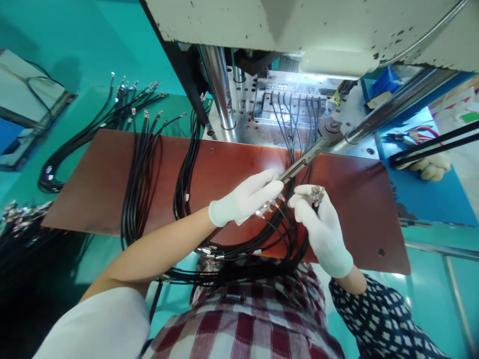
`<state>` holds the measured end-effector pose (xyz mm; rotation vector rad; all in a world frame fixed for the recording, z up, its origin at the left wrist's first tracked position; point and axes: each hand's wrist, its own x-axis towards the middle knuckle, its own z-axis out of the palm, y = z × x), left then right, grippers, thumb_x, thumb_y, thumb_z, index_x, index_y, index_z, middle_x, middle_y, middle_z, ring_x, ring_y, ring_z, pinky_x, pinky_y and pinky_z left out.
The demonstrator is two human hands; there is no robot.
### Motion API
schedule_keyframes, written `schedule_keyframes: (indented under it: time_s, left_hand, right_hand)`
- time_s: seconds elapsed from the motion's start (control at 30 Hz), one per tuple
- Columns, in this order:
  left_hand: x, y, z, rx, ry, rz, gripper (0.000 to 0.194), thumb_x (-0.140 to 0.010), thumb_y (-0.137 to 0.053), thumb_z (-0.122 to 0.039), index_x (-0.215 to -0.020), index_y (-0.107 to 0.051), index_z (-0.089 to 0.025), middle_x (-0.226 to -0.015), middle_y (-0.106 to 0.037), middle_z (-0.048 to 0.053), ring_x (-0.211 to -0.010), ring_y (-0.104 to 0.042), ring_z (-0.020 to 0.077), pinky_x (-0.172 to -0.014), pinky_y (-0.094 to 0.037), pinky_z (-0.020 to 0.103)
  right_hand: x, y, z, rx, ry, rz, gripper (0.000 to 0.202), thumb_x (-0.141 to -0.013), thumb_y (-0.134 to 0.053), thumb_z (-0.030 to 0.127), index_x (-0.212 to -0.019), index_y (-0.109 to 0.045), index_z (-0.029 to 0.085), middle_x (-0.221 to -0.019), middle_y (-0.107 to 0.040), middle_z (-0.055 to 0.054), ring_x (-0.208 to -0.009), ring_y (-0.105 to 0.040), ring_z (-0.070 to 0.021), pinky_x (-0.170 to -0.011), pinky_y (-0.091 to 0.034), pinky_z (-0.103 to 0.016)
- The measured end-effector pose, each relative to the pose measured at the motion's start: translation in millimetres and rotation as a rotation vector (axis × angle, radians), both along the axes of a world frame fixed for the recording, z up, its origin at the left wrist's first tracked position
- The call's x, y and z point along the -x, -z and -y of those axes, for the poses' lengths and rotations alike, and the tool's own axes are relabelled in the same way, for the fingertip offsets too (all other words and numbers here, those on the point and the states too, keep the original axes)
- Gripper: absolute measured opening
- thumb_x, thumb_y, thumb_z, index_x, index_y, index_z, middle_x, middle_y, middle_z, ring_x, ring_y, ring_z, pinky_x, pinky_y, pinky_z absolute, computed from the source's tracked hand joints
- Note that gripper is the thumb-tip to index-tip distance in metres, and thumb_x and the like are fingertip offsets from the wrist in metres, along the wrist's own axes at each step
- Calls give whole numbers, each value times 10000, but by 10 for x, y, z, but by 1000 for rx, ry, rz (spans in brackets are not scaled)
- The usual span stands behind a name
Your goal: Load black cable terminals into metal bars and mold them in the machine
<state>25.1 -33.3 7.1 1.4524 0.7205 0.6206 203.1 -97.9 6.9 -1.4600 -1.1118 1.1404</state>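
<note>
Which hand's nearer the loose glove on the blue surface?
Right: the right hand is left of the glove; the left hand is farther left, by the metal bar.

Gloves [249,197] are white, cables [129,199] black, the worktop [359,214] reddish-brown; the checked cloth [232,326] is maroon and white, the right sleeve [385,314] dark with white patches.

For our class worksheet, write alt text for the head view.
A person's white-gloved left hand grips a slotted metal arm above a reddish-brown board, while the right hand, also gloved, holds metal connectors. Bundles of black cables lie across the board. Beyond it stands a machine with shiny metal columns.
</note>
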Motion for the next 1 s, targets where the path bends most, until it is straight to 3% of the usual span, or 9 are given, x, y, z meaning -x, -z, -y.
schedule_keyframes:
  time_s: [0.1,0.2,0.37,0.47,0.6,0.7,0.83,1.0]
  left_hand:
    - [5,27,-2,80,-11,74,390,-997,-462,-538,-855,-472,-176,-697,-468,-38,-528,-432,70,-467,-357,217]
    - [4,48,-10,122,-24,101,393,-986,-492,-537,-856,-485,-166,-725,-489,-27,-536,-444,64,-467,-372,205]
    - [12,36,-30,183,50,102,420,-984,-481,-556,-861,-510,-155,-664,-484,-33,-510,-446,67,-450,-370,198]
    - [21,23,-37,167,96,101,426,-988,-473,-552,-866,-522,-147,-644,-484,-31,-513,-454,72,-456,-374,199]
    - [31,26,-41,147,139,79,426,-997,-444,-557,-894,-522,-151,-642,-492,-31,-497,-448,79,-445,-381,215]
    - [35,51,-49,106,129,60,418,-996,-451,-552,-887,-520,-155,-667,-502,-26,-523,-460,81,-465,-389,219]
    - [34,59,-52,92,146,61,418,-994,-457,-550,-873,-513,-154,-684,-506,-25,-547,-464,79,-484,-396,216]
    - [29,29,-44,130,175,84,429,-997,-444,-554,-881,-516,-147,-672,-504,-27,-525,-460,78,-459,-390,216]
  right_hand:
    - [-13,40,99,-57,108,-366,172,-970,-532,382,-921,-567,220,-869,-611,-6,-627,-463,-115,-605,-370,-273]
    - [-52,32,123,-41,88,-502,180,-943,-599,378,-908,-638,206,-836,-562,-2,-675,-470,-111,-650,-375,-266]
    - [-145,-41,61,189,-63,-363,241,-830,-723,318,-1024,-699,178,-687,-543,23,-663,-488,-118,-666,-400,-260]
    - [-164,-91,33,284,-123,-258,234,-796,-755,301,-976,-693,165,-667,-574,29,-613,-495,-110,-639,-415,-259]
    - [-188,-115,8,288,-236,-213,199,-823,-743,337,-831,-695,145,-685,-612,-2,-636,-517,-120,-661,-443,-266]
    - [-208,-106,-15,267,-280,-260,223,-817,-748,371,-881,-727,158,-757,-655,-23,-706,-570,-145,-725,-477,-285]
    - [-162,-148,-28,278,-251,-110,206,-810,-710,379,-794,-722,173,-738,-652,-26,-737,-590,-173,-720,-472,-295]
    - [-49,-205,-30,133,-50,95,209,-810,-682,345,-695,-639,175,-605,-563,16,-607,-512,-136,-637,-422,-275]
